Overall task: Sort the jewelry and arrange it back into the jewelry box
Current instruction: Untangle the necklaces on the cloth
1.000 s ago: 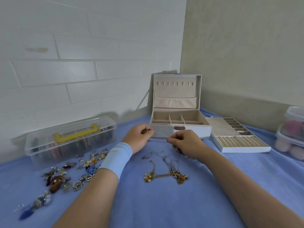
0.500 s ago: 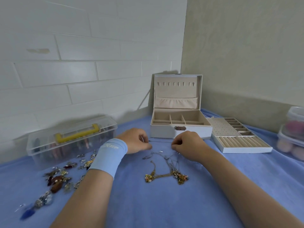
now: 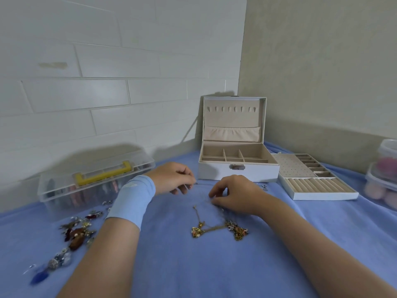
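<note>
At far left, the loose jewelry [image 3: 74,232] lay scattered on the blue cloth [image 3: 193,269] in front of a clear case [image 3: 64,190] with a yellow handle, none of it sorted as far as we could see. Our left grip [image 3: 171,178], a pale blue wristband [image 3: 132,197] behind it, was pinched on one end of a fine chain [image 3: 203,184]. The chain's long axis ran left to right toward our right grip [image 3: 235,195], about parallel to the front of the jewelry box [image 3: 214,174]. That right grip had its fingers curled down onto the cloth. We could not tell whether it held the chain's other end.

Just nearer to us lay the gold necklaces [image 3: 219,230], pendants toward us and chains trailing away toward the right grip. The jewelry box stood open beyond, and every compartment we could see was bare. Its lift-out tray [image 3: 322,196] sat beside it on the right, also unfilled. We judged the task barely begun: the chains were being separated, and everything had yet to go in.
</note>
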Demonstrator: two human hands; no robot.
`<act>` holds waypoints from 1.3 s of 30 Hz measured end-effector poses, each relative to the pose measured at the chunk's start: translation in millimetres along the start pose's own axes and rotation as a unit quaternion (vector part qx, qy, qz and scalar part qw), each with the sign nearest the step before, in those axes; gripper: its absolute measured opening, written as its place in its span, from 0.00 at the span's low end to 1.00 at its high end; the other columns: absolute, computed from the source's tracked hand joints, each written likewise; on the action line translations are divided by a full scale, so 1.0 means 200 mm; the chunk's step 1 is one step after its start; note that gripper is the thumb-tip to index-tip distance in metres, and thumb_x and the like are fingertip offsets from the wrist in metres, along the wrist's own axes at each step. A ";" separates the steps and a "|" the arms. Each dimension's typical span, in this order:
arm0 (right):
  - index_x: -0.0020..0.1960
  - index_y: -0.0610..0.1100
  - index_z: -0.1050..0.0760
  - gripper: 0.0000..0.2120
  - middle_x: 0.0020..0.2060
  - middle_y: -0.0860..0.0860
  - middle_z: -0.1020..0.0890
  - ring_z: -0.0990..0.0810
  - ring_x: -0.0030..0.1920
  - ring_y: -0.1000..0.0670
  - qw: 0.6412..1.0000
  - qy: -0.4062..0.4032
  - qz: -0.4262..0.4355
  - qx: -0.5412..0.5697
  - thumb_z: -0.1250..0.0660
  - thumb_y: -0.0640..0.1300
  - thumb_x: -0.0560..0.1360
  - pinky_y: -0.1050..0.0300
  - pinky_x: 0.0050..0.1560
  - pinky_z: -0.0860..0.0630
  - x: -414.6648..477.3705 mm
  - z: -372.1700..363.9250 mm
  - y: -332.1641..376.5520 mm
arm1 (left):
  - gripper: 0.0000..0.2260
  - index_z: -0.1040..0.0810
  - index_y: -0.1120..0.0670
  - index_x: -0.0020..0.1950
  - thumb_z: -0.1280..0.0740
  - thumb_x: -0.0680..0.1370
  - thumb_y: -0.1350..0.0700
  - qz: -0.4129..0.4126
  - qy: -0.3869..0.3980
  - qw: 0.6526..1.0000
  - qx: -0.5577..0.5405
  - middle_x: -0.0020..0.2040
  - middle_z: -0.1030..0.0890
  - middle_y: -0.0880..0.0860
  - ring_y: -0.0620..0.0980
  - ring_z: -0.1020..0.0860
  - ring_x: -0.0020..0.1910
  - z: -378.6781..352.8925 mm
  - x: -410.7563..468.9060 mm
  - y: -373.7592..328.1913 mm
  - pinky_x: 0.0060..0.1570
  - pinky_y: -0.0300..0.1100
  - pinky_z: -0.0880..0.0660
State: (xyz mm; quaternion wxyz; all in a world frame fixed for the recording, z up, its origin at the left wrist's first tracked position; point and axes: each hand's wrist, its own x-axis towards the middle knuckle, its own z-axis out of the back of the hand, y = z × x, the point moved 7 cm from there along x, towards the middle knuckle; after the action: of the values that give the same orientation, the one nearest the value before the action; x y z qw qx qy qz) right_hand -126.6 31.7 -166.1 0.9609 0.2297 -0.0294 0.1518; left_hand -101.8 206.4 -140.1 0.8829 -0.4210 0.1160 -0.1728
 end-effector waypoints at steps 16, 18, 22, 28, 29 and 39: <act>0.51 0.42 0.15 0.09 0.42 0.52 0.13 0.17 0.38 0.55 0.978 0.106 -0.028 0.175 0.33 0.45 0.80 0.58 0.45 0.22 0.10 0.02 0.12 | 0.07 0.20 0.55 0.37 0.30 0.75 0.58 0.025 -0.013 0.992 -0.124 0.31 0.27 0.51 0.51 0.31 0.31 0.04 -0.01 0.12 0.35 0.42 0.34; 0.50 0.45 0.16 0.07 0.42 0.53 0.13 0.18 0.37 0.55 0.985 0.086 -0.035 0.142 0.33 0.44 0.79 0.54 0.50 0.20 0.10 0.03 0.08 | 0.09 0.20 0.57 0.39 0.28 0.72 0.52 0.083 0.035 0.996 0.026 0.32 0.26 0.53 0.52 0.31 0.30 0.03 -0.04 0.15 0.32 0.39 0.34; 0.48 0.52 0.15 0.11 0.38 0.61 0.15 0.19 0.36 0.60 0.994 0.079 -0.031 0.070 0.33 0.39 0.77 0.64 0.43 0.21 0.06 0.11 0.00 | 0.11 0.17 0.52 0.37 0.31 0.73 0.46 0.162 0.064 0.955 0.241 0.30 0.23 0.48 0.50 0.29 0.26 0.04 -0.07 0.14 0.27 0.34 0.33; 0.45 0.61 0.15 0.10 0.35 0.61 0.20 0.24 0.34 0.57 0.988 0.130 -0.031 -0.080 0.26 0.45 0.72 0.62 0.37 0.26 0.01 0.13 -0.10 | 0.07 0.15 0.46 0.50 0.29 0.74 0.48 0.018 -0.026 0.964 0.264 0.51 0.16 0.44 0.47 0.19 0.51 -0.02 0.02 -0.04 0.50 0.40 0.23; 0.45 0.60 0.14 0.08 0.39 0.59 0.19 0.22 0.38 0.56 0.989 0.121 -0.029 -0.086 0.24 0.46 0.72 0.60 0.39 0.25 0.02 0.13 -0.10 | 0.06 0.15 0.46 0.49 0.29 0.75 0.49 -0.006 -0.023 0.973 0.231 0.50 0.16 0.44 0.46 0.20 0.50 -0.06 0.03 -0.06 0.53 0.42 0.23; 0.44 0.47 0.15 0.03 0.37 0.53 0.14 0.17 0.40 0.54 0.992 -0.015 0.013 0.122 0.27 0.41 0.75 0.63 0.45 0.22 0.04 0.21 -0.08 | 0.09 0.20 0.52 0.55 0.28 0.76 0.55 -0.049 0.011 0.997 -0.058 0.40 0.14 0.51 0.46 0.18 0.40 -0.26 0.08 -0.10 0.51 0.43 0.21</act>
State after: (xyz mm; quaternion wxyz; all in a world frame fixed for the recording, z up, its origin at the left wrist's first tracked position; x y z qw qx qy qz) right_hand -113.1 1.0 -133.8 0.9230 0.3471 -0.0284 0.1634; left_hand -110.1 151.9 -156.2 0.8459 -0.4751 0.1153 -0.2131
